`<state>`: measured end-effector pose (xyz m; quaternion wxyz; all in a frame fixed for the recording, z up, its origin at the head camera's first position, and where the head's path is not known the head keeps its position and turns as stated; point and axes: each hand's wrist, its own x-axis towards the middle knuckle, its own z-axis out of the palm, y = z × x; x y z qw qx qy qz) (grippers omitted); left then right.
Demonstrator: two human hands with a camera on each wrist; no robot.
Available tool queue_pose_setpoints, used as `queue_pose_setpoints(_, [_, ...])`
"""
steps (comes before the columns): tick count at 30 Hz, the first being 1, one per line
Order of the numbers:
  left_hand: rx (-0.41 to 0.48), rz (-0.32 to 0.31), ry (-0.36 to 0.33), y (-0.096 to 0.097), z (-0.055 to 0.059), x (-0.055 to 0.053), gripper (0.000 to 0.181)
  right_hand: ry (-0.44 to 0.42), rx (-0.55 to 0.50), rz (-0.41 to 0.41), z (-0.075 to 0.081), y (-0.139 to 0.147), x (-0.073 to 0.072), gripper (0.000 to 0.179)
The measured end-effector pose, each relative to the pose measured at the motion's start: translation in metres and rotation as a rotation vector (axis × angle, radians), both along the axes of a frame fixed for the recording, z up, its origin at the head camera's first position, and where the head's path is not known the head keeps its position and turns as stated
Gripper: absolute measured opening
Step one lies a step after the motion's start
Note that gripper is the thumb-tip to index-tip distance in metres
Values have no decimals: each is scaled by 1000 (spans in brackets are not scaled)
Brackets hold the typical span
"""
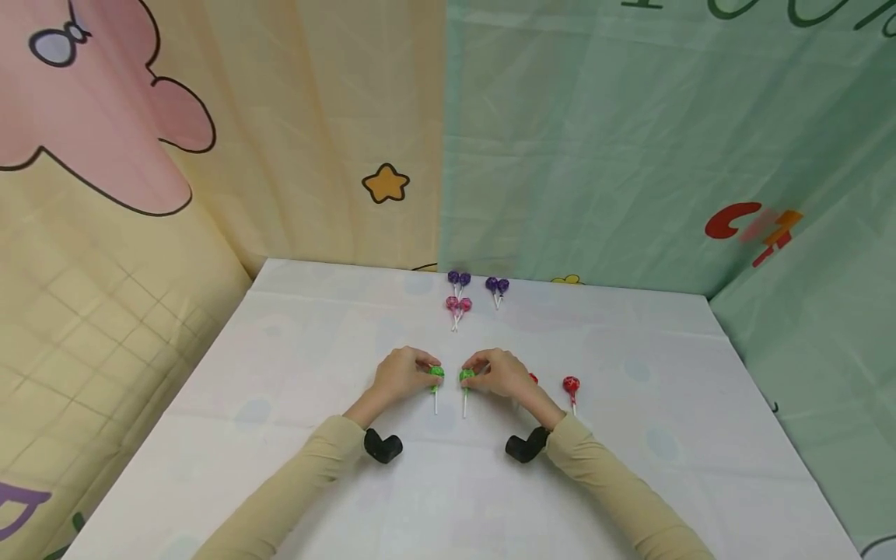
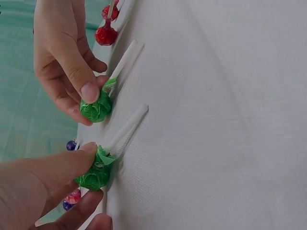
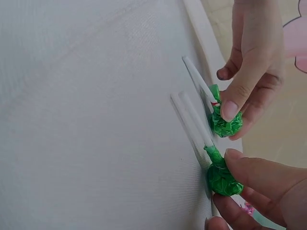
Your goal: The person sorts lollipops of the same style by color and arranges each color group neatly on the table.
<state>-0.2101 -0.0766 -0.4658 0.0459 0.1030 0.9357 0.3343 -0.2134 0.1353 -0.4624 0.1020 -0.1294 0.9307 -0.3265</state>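
Two green-wrapped lollipops with white sticks are side by side at the middle of the table, sticks toward the person. My left hand (image 1: 404, 375) pinches the left green lollipop (image 2: 94, 175) by its head, between thumb and fingers. The head of the right green lollipop (image 3: 224, 179) is pinched the same way by my right hand (image 1: 501, 373). A small gap separates the two heads. Close by the right forearm lies a red lollipop (image 1: 571, 386); another red one (image 1: 533, 378) is mostly hidden behind the right hand.
Toward the table's back edge lie a pair of pink lollipops (image 1: 458, 305) with crossed sticks and two pairs of purple lollipops (image 1: 459, 278). The white-covered table (image 1: 448, 498) meets printed curtains (image 1: 595, 140) behind and at the sides. Black wrist cameras (image 1: 383, 446) sit under both wrists.
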Motion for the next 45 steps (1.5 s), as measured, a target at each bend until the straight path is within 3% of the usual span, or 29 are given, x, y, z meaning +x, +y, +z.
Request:
queue_pose_setpoints(9, [56, 24, -15, 5, 4, -9, 26, -17, -45, -25, 5, 9, -8, 26])
queue_pose_setpoints(18, [144, 53, 5, 13, 6, -31, 31, -7, -71, -85, 14, 13, -29, 27])
queue_pose_setpoints(25, [169, 65, 63, 18, 7, -45, 32, 17, -74, -114, 16, 10, -47, 29])
queue_pose_setpoints(35, [183, 143, 51, 20, 1, -57, 34, 58, -65, -130, 9, 3, -65, 31])
queue_pose_setpoints(45, [187, 153, 52, 24, -5, -62, 31, 41, -20, -197, 3, -3, -70, 31])
